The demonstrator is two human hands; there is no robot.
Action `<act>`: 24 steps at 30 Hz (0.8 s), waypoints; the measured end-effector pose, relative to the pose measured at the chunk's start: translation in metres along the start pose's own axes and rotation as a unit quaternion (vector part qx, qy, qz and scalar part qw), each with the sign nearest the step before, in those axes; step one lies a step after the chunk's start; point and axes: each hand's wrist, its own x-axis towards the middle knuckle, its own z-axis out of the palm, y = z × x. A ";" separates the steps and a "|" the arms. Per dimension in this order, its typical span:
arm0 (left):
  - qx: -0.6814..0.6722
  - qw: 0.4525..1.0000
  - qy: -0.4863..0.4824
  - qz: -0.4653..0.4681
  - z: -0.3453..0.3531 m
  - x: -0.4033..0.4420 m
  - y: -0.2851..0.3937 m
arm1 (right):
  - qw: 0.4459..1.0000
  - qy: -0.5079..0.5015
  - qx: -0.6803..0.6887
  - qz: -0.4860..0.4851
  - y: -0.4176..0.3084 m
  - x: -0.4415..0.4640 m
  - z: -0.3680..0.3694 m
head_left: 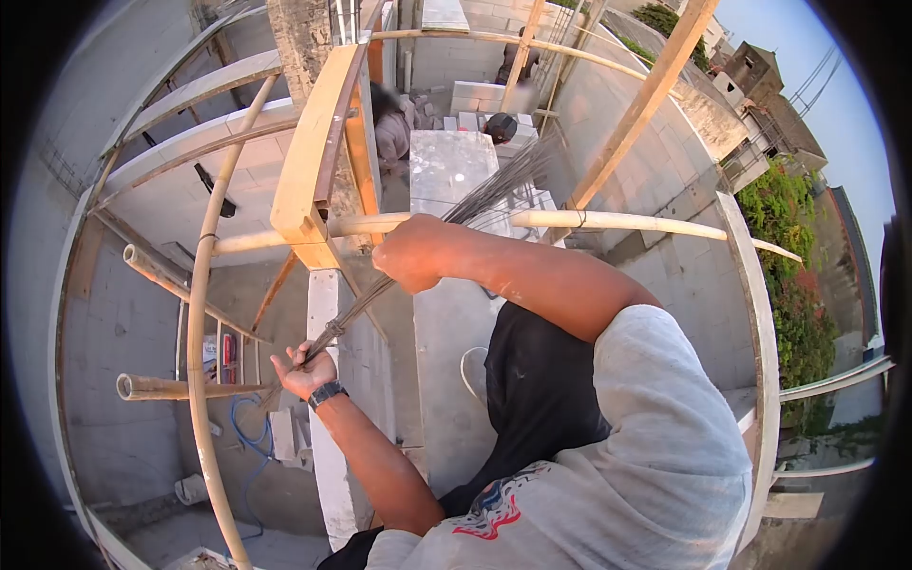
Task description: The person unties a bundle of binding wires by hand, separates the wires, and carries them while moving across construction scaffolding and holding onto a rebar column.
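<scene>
A long bundle of thin wire (pixel 489 195) runs slantwise in front of me, its upper right end fanned out in loose strands. My right hand (pixel 410 255) is wrapped round the bundle near its middle, close to a horizontal bamboo pole (pixel 366 225). Lower and to the left, my left hand (pixel 309 370), with a dark watch (pixel 328 393) at the wrist, holds the bundle's lower end. Its palm is turned up and some fingertips stick out. A twisted knot of wire (pixel 333 328) shows on the bundle between both hands.
A timber beam form (pixel 323 142) stands left of the bundle, above a narrow block wall (pixel 353 418). An upright bamboo pole (pixel 201 323) and a slanted timber (pixel 646 104) frame the space. Below, one person (pixel 392 123) is near pale blocks (pixel 475 95). A blue hose (pixel 249 437) lies lower left.
</scene>
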 end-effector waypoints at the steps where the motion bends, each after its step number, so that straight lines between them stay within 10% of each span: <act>1: -0.010 1.000 0.008 -0.002 0.000 0.000 0.001 | 1.000 -0.001 0.001 0.000 0.001 -0.001 0.000; 24: -0.005 0.998 -0.053 0.030 0.001 -0.021 -0.031 | 0.997 -0.032 0.071 0.007 0.000 -0.018 -0.018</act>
